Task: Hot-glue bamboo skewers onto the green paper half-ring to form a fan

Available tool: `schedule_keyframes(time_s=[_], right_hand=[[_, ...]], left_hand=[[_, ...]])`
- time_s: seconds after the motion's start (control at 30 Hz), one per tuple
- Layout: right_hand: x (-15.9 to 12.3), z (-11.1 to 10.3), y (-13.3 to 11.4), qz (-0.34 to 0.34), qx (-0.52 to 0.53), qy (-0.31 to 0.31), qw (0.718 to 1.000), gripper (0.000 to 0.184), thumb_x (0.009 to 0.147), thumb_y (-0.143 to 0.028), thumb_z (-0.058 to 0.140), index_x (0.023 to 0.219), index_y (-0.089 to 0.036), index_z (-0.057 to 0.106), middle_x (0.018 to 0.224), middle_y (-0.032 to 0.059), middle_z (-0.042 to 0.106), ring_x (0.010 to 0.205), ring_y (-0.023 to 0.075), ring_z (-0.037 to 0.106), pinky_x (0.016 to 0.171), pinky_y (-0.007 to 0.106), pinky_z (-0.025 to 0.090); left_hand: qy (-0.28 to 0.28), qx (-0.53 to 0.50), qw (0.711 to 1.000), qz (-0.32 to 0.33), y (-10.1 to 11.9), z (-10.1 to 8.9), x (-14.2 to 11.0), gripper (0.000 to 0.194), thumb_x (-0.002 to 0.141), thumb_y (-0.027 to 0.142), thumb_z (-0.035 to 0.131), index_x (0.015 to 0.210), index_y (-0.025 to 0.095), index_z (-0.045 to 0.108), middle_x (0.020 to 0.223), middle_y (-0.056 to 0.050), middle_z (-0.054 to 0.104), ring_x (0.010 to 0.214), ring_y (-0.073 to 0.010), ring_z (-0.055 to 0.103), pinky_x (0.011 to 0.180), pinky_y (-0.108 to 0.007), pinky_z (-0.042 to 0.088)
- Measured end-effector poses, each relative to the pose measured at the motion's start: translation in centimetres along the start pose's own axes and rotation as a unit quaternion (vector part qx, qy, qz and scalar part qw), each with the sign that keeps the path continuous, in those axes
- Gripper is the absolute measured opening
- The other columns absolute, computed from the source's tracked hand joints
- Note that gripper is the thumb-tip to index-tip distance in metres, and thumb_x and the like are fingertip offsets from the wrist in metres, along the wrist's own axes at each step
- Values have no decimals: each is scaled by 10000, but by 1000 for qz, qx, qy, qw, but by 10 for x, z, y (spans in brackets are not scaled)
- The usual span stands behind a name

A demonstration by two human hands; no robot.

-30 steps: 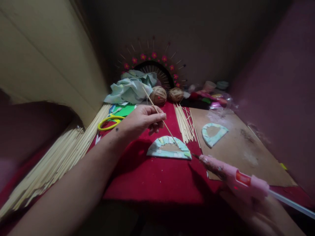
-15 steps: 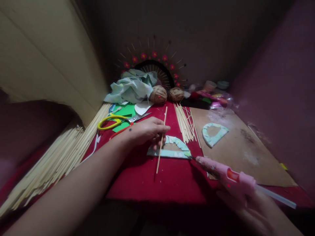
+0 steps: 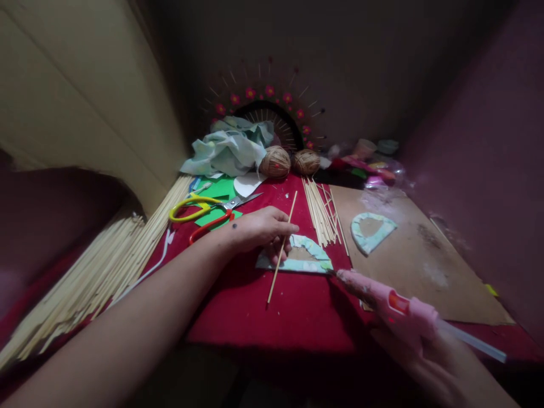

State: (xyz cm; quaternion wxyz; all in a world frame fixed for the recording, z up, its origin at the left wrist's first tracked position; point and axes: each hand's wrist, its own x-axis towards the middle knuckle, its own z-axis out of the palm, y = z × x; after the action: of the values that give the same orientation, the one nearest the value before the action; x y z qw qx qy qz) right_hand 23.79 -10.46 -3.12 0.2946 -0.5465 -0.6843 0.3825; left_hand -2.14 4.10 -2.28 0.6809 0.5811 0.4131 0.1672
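Pinched in the fingers of my left hand [image 3: 267, 229] is a thin bamboo stick [image 3: 277, 272], slanting over a half-ring piece [image 3: 306, 264] wrapped in pale blue-green fabric. That hand partly hides the piece's left side. My right hand [image 3: 429, 357] grips a pink glue gun [image 3: 399, 311] with a clear glue stick [image 3: 474, 341] out of its back. The gun's nozzle is at the right corner of the half-ring piece; whether it touches I cannot tell. A second fabric-wrapped half-ring [image 3: 374, 232] lies on a cardboard sheet [image 3: 442, 283] to the right.
Scissors [image 3: 233, 205] with yellow and red handles lie on green sheets left of my hand. Bundles of sticks [image 3: 85, 272] lie far left, more sticks [image 3: 321, 218] ahead. Twine balls [image 3: 276, 162], crumpled fabric [image 3: 229, 150] and a flowered fan-shaped decoration [image 3: 270, 107] stand behind on the red cloth [image 3: 272, 328].
My left hand has shifted slightly right, and the bamboo stick in it leans more, its upper end further right. The glue gun stays near the same corner of the half-ring piece.
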Motion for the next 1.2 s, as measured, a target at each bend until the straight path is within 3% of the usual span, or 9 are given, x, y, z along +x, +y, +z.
schedule_keyframes(time_s=[0.2, 0.37, 0.6, 0.73, 0.9, 1.2], right_hand=[[3, 2, -4, -9, 25, -30, 999, 504, 854, -485, 508, 1314, -280, 522, 1341, 41, 538, 1243, 286, 470, 1018, 424, 395], [-1, -1, -10, -34, 51, -23, 998, 475, 859, -443, 510, 1319, -327, 507, 1344, 18, 534, 1217, 289, 497, 985, 408, 442], [-10, -14, -12, 6, 8, -28, 1000, 490, 857, -399, 530, 1337, -309, 493, 1356, 7, 519, 1273, 303, 426, 1041, 427, 380], [-7, -8, -3, 3, -7, -8, 1000, 475, 857, -457, 510, 1302, -293, 536, 1342, 16, 536, 1250, 297, 459, 1017, 408, 406], [-1, -3, 2, 5, 0, -31, 1000, 485, 863, -493, 481, 1306, -299, 529, 1341, 10, 539, 1240, 283, 473, 989, 392, 436], [-1, -3, -6, 5, 6, -36, 999, 508, 846, -429, 549, 1334, -298, 497, 1358, 20, 520, 1268, 298, 434, 1035, 420, 381]], left_hand=[[3, -1, 1000, 3, 0, 0, 1, 221, 809, 320, 576, 673, 156, 521, 614, -44, 643, 442, -126, 590, 406, -219, 443], [1, 1, 1000, 3, 0, 0, -1, 222, 812, 329, 576, 686, 149, 542, 623, -47, 645, 439, -117, 584, 413, -218, 446], [17, 5, 1000, 4, 2, 3, -1, 200, 799, 303, 586, 675, 158, 527, 601, -33, 639, 441, -120, 584, 416, -218, 451], [21, 6, 1000, -3, 2, 4, -1, 196, 817, 291, 560, 679, 155, 530, 605, -35, 638, 434, -124, 582, 408, -225, 448], [25, 5, 1000, -2, 3, 5, -2, 201, 818, 286, 558, 670, 152, 536, 607, -40, 642, 428, -117, 576, 412, -220, 446], [33, 18, 999, -6, 5, 7, -3, 207, 825, 279, 544, 661, 152, 541, 575, -32, 635, 424, -115, 574, 424, -212, 444]])
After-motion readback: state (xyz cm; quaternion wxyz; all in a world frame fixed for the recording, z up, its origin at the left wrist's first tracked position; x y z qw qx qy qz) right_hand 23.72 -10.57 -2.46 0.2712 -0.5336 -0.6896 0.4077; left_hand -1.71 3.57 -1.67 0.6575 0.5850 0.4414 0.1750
